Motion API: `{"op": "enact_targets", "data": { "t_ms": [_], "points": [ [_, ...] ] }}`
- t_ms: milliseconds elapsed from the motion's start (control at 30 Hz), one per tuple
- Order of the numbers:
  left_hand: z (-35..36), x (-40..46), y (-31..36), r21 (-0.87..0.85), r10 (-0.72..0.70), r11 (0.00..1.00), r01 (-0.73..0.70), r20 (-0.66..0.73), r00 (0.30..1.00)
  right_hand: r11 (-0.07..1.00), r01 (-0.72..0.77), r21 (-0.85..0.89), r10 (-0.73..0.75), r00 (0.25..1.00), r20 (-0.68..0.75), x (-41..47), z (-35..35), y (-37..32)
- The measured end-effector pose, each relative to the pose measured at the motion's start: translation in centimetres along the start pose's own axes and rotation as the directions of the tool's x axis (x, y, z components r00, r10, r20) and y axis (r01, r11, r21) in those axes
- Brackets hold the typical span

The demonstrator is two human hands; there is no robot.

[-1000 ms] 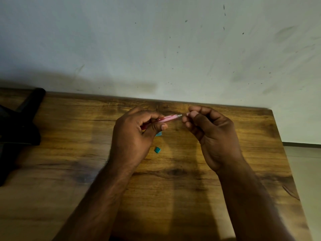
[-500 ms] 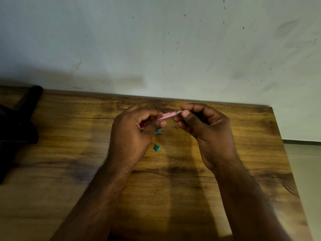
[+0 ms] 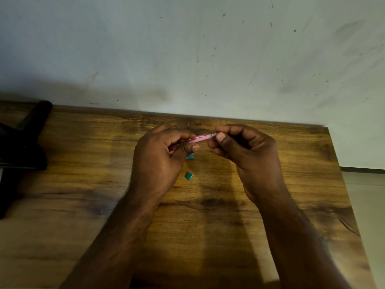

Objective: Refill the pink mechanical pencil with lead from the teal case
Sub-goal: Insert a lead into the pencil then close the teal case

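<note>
Left hand (image 3: 160,161) curled round pencil (image 3: 201,138) at frame centre; could roll if loosened. Teal case (image 3: 190,157) mostly hidden beneath, cap (image 3: 189,175) loose on worktop (image 3: 83,174). Right hand (image 3: 248,151) pinching at pencil's end; lead too thin to see, snaps if forced askew.

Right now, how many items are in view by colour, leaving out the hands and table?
Pink: 1, the pencil held by the left hand and right hand.
Teal: 2, the small piece and a partly hidden piece.
Black: 1, the object at left.
Total: 4
</note>
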State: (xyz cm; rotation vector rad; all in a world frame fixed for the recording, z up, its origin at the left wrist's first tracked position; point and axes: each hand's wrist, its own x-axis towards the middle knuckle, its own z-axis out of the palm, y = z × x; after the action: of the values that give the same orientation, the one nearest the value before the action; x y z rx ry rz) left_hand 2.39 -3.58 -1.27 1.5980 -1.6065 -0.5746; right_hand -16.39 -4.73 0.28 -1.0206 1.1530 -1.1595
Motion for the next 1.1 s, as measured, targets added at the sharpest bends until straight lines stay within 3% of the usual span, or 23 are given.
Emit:
{"op": "enact_targets", "data": {
  "t_ms": [267, 567, 767, 967, 1100],
  "points": [
    [0.1, -0.2, 0.4, -0.009, -0.003, 1.0, 0.003, 0.008, 1.0, 0.982, 0.068, -0.177, -0.061, 0.997, 0.044, 0.3, -0.6, 0.4],
    [0.9, -0.6, 2.0, -0.049, -0.013, 0.999, 0.013, 0.013, 1.0, 0.994, -0.11, -0.003, 0.11, 0.993, 0.049, 0.1, 0.5, 0.8],
    [1.5, -0.8, 2.6, -0.046, 0.031, 0.999, -0.025, 0.126, 0.992, 0.963, -0.255, 0.093, 0.258, 0.966, -0.024, 0.2, 0.2, 1.0],
    [1.3, -0.6, 1.9, 0.057, -0.026, 0.998, 0.018, 0.139, 0.99, 0.969, -0.179, -0.17, 0.157, 0.978, -0.135, 0.2, 0.5, 1.9],
    [0.2, -0.1, 0.5, 0.116, -0.137, 0.985, 0.132, 0.035, 0.99, 0.835, -0.096, -0.542, 0.012, 0.987, -0.157, 0.0, 0.3, 2.6]
  ]
}}
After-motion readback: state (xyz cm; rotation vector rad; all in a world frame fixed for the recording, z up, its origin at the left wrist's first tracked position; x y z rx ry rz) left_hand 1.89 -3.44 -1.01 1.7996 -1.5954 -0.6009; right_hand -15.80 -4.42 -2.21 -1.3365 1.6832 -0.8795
